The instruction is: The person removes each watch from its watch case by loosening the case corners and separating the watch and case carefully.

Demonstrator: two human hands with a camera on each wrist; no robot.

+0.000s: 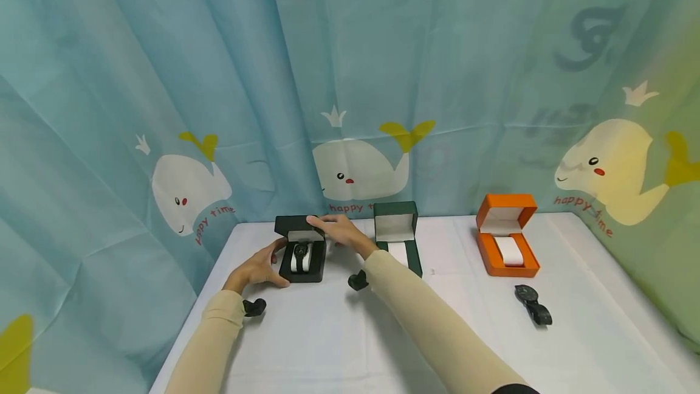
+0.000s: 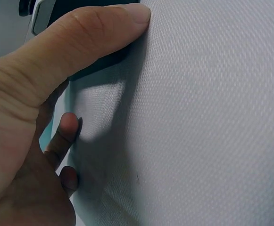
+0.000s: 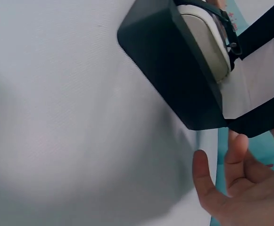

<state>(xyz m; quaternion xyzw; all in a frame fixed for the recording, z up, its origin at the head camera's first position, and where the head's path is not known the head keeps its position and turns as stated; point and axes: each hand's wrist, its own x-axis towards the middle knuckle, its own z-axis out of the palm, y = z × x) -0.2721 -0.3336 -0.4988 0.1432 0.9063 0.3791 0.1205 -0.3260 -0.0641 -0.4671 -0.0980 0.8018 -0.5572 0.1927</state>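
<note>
A black watch box [image 1: 314, 273] stands at the table's far left with its lid [image 1: 290, 222] raised. Inside, a black watch [image 1: 301, 250] is wrapped round a white cushion. My left hand [image 1: 259, 269] holds the box by its left side, the thumb along the front edge in the left wrist view and some fingers hanging loose. Reaching over from the right, my right hand [image 1: 343, 231] touches the lid's right end with extended fingers. The right wrist view shows the box [image 3: 172, 61] side-on, with fingertips [image 3: 239, 142] right at the lid's hinge corner.
Right of the black box, a dark green box [image 1: 414, 254] stands with its lid up, partly behind my right sleeve. An orange box [image 1: 511, 272] with a white cushion is farther right. In front of it lies a dark watch [image 1: 530, 303]. A whale-print curtain hangs behind.
</note>
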